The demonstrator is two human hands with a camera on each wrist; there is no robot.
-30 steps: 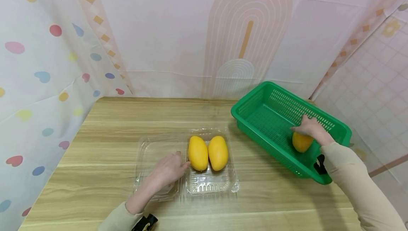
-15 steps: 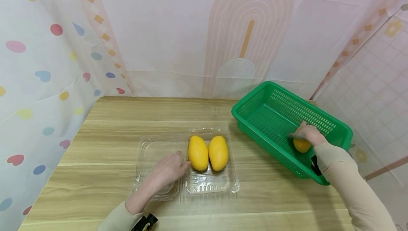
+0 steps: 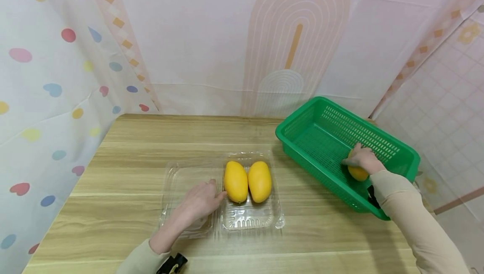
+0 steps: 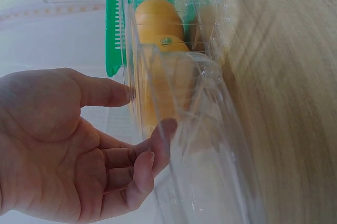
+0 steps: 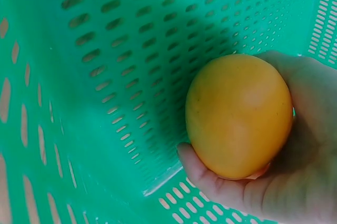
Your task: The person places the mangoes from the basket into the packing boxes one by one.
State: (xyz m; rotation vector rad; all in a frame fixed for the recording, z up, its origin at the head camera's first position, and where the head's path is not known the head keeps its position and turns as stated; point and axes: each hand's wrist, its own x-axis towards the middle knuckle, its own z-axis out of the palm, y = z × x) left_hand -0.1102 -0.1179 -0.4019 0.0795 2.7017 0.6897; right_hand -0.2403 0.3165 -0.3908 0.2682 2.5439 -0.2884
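My right hand (image 3: 364,159) grips a yellow-orange mango (image 5: 239,116) inside the green basket. Its thumb and fingers wrap the fruit's side, and the palm is partly hidden behind it in the right wrist view. Two more mangoes, a left one (image 3: 236,181) and a right one (image 3: 259,181), lie side by side in the base of a clear plastic clamshell box (image 3: 247,219). Over the box's folded-open lid (image 3: 189,173), my left hand (image 3: 198,200) is loosely bent. In the left wrist view its thumb touches the box edge near the mangoes, with its fingertips at the lid.
The green perforated basket (image 3: 321,171) stands angled at the back right of the wooden table (image 3: 132,152). Behind the table hangs a patterned curtain (image 3: 196,47), with a dotted one (image 3: 38,139) along the left side.
My right hand has come lower around the mango in the basket and closed on it. The left hand, the box and its two mangoes have stayed put.
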